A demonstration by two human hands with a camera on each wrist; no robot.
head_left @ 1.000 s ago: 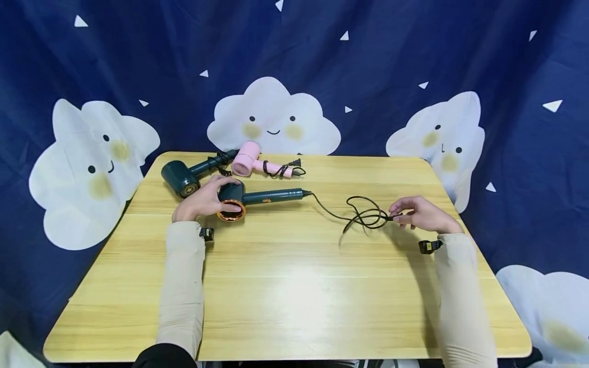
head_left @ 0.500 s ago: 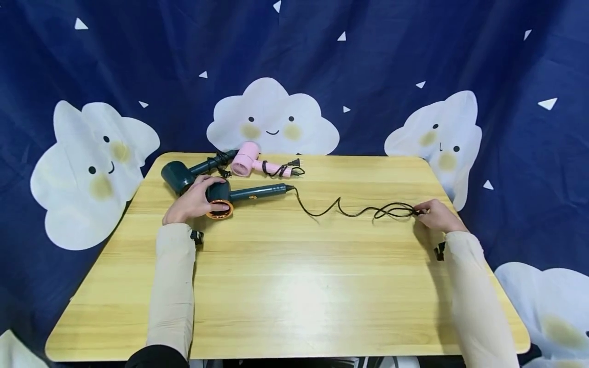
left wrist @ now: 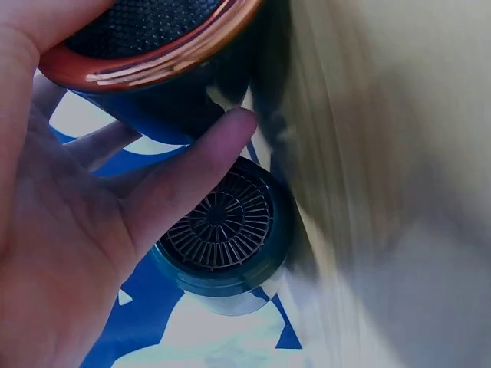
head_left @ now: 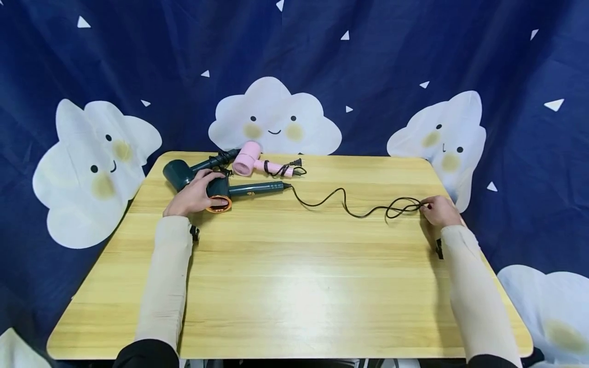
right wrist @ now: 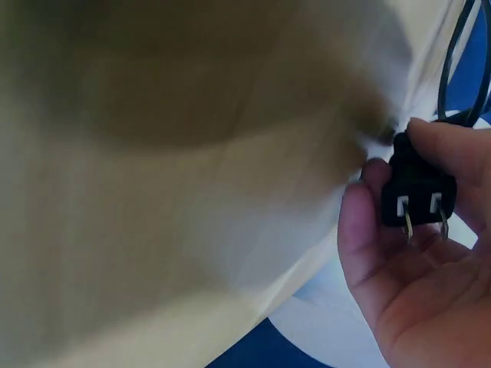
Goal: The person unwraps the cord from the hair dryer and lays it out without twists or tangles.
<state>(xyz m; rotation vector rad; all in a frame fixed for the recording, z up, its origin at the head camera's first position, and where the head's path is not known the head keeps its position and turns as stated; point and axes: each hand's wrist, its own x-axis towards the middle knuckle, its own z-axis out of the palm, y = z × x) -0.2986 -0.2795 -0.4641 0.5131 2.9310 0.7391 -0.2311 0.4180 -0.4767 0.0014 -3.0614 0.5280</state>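
My left hand (head_left: 192, 195) grips the head of a dark green hair dryer (head_left: 257, 188) that has a copper-coloured rim (left wrist: 165, 65). Its thumb reaches into the ring and the fingers curl over the far side. The dryer's handle points right across the table. From the handle's end a black cord (head_left: 322, 200) runs right in loose bends to a small looped bundle. At the cord's other end, my right hand (head_left: 440, 210) pinches a two-pin plug (right wrist: 418, 192) between thumb and fingers; the right wrist view shows its metal pins.
Behind the left hand lies a second dark green hair dryer (head_left: 177, 174), its round grille (left wrist: 219, 222) close beneath the hand. A pink hair dryer (head_left: 248, 157) with its cord wrapped lies beside it. The wooden table (head_left: 299, 286) ends at a blue cloud-printed curtain (head_left: 313, 46).
My right hand has moved right with the plug, drawing the tangled cord out longer. My left hand and the gripped dryer have shifted slightly left and back.
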